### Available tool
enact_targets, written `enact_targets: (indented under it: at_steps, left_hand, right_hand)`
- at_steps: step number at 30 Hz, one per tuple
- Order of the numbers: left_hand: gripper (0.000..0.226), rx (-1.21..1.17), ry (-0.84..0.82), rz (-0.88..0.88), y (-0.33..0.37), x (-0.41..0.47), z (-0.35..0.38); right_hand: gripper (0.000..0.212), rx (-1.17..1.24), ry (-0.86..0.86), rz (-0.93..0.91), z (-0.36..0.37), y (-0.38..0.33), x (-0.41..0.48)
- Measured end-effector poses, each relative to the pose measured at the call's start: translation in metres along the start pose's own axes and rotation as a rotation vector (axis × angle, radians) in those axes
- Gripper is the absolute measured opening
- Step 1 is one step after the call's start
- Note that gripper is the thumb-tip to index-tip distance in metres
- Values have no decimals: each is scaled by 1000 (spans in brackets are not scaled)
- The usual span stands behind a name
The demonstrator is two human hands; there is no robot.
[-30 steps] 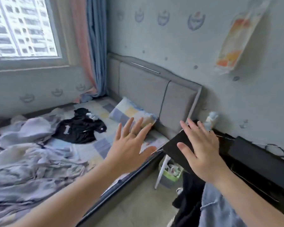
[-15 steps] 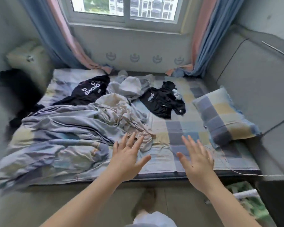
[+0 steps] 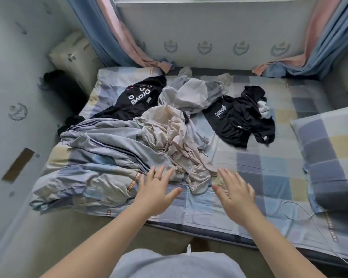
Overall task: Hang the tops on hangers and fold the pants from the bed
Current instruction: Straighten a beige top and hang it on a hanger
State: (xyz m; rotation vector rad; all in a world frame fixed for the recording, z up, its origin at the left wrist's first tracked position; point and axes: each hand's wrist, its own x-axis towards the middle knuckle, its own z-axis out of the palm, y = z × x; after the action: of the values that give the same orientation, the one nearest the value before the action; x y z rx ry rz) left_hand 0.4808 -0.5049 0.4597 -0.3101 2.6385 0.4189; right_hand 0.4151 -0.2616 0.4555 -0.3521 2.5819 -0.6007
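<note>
Head view, single entry, seen from the foot-side edge of the bed.

Left hand: fingers straight and spread, palm down, holding nothing; a ring on one finger; poised over the near edge of the bedding, fingertips near the beige garment; whether it touches the cloth cannot be told.

Right hand: likewise flat and spread, holding nothing; over the checked sheet, just beside the beige garment's lower end.

Clothes, all lying loose on the bed:
- black top, left; large white lettering, upside down from here, not surely readable; a small grey tag beside the letters
- black top, right; crumpled; small white script print, too small to read
- grey garment; heaped between the two black tops, towards the window wall
- beige garment; bunched in the middle, nearest both hands
- pale striped garment; dark stripes, spread left of the beige one, over a rumpled checked quilt.

Other items: checked pillow at the right; thin white cable looped on the sheet near it; blue and pink curtains at both far corners; repeated crest motifs on the wall.
</note>
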Motion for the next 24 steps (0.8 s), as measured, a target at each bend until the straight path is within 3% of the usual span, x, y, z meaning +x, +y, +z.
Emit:
enact_targets:
  at_steps: [8,16,20,24]
  left_hand:
    - [75,-14,-104,-135,-26,117,22]
    - [74,-2,-165,-134,-95,268,114]
    - [77,71,-148,-89,-145,352,158]
    - [78,203,20,9,-185,441,170]
  right_hand:
    - [61,-4,-166,17,41,24,131]
    - [67,-169,-249,16,155,57,267]
    - [71,-189,-247,-1,209,57,347]
    - [84,-249,-120,-91,241,39,439]
